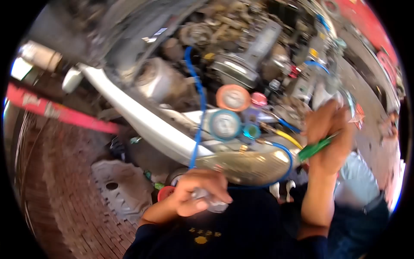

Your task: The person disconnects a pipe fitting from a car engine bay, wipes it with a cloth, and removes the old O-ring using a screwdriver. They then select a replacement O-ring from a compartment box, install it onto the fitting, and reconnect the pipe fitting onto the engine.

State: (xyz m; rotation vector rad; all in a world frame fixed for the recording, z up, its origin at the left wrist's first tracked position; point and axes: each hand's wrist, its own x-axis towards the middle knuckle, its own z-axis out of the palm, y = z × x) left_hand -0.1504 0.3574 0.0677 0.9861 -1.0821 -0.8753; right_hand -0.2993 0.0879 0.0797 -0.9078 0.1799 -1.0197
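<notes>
My left hand (200, 190) is in front of my dark shirt, fingers curled round a small, pale, see-through object (217, 206) whose kind I cannot make out. My right hand (330, 136), smeared by motion, is at the right of the engine bay. A green-handled tool (315, 149) with a thin shaft lies across that hand, its handle sticking out to the left. Between the hands, a manifold gauge set rests above the headlight (246, 166), with a red-rimmed gauge (233, 98) and a blue-rimmed gauge (224, 124). Blue and yellow hoses run from it.
A dusty engine (241, 64) fills the open bay ahead. A blue hose (199, 93) hangs over the silver bumper edge (142, 118). On the left are a red bar (60, 110) and a dirty panel (123, 187) on brick paving. Another person's light-blue clothing (358, 181) shows at right.
</notes>
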